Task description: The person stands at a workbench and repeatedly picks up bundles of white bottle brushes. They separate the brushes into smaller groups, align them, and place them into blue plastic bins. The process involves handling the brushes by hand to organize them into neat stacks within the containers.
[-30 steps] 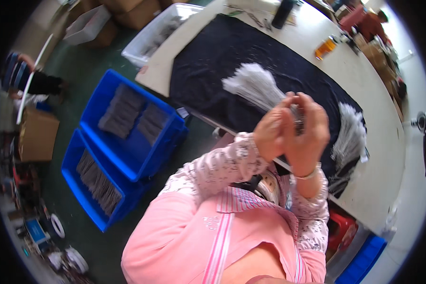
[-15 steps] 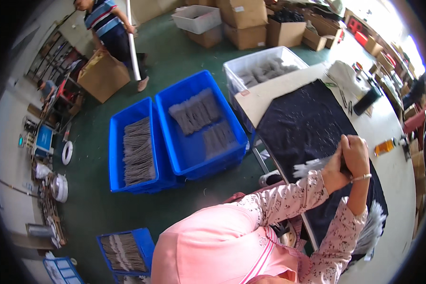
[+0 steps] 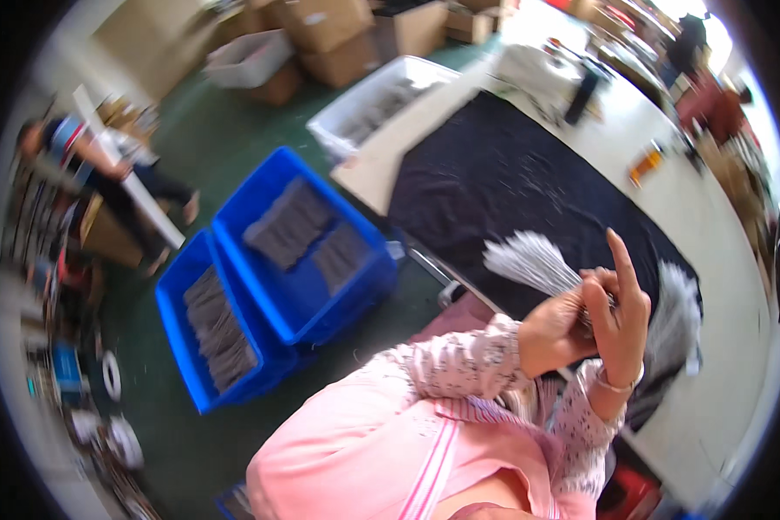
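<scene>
A bundle of thin, pale grey strands (image 3: 533, 260) fans out over a dark cloth (image 3: 485, 173) on the table. My left hand (image 3: 555, 331) is closed around the bundle's gathered end. My right hand (image 3: 622, 325) meets it there, its index finger stretched up and its other fingers bent against the bundle; what lies between those fingers is partly hidden. To the right of my hands, a second bundle of pale strands (image 3: 674, 316) lies at the cloth's edge.
Two blue bins (image 3: 290, 325) with grey bundles stand on the floor to the left. A white bin (image 3: 321, 130) adjoins the pale table (image 3: 711, 234), which bears an orange bottle (image 3: 646, 165) and a dark cylinder (image 3: 582, 97). A person (image 3: 104, 160) carries a long white board at far left.
My view has swung, blurring the picture. My hands, earlier clasped together, now sit lower, with the right index finger raised and more of the bundle showing. The person has stepped left.
</scene>
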A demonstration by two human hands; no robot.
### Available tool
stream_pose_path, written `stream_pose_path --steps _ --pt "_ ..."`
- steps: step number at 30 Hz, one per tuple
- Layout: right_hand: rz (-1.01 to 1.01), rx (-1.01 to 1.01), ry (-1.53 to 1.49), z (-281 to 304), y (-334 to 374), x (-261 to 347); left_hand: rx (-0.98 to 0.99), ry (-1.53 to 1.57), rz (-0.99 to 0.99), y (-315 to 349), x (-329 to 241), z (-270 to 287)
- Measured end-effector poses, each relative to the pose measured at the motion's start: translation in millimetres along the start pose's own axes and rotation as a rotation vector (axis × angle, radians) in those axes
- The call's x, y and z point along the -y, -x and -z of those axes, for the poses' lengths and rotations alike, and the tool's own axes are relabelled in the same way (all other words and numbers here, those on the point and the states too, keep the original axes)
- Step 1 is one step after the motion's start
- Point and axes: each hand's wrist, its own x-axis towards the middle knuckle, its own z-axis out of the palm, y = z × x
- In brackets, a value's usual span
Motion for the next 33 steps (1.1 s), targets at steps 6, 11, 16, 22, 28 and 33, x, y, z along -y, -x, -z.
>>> stream_pose_path --steps 6,11,16,22,28,33 --pt "-0.212 -0.262 -0.624 19.6 36.5 -31.1 -0.206 -0.516 0.000 7.8 18.9 9.9" --pt "-0.192 -0.364 -0.100 -22.3 34.5 -59.9 -0.169 -1.224 -0.382 -11.4 2.7 69.1" --pt "-0.569 -0.407 -0.674 -91.7 43.0 -90.5 -0.412 -2.023 -0.503 -3.9 -13.6 138.4" --pt "-0.678 -0.296 -1.422 -110.1 56.1 -133.8 -0.329 -1.580 -0.161 14.1 -31.5 114.9" --pt "-0.633 -0.142 -1.407 -100.5 53.0 -125.4 -0.385 -1.133 0.168 20.2 -39.9 118.6" --pt "-0.500 -0.448 -1.220 -109.6 47.2 -133.6 -0.402 -1.145 0.037 21.5 -32.1 124.9"
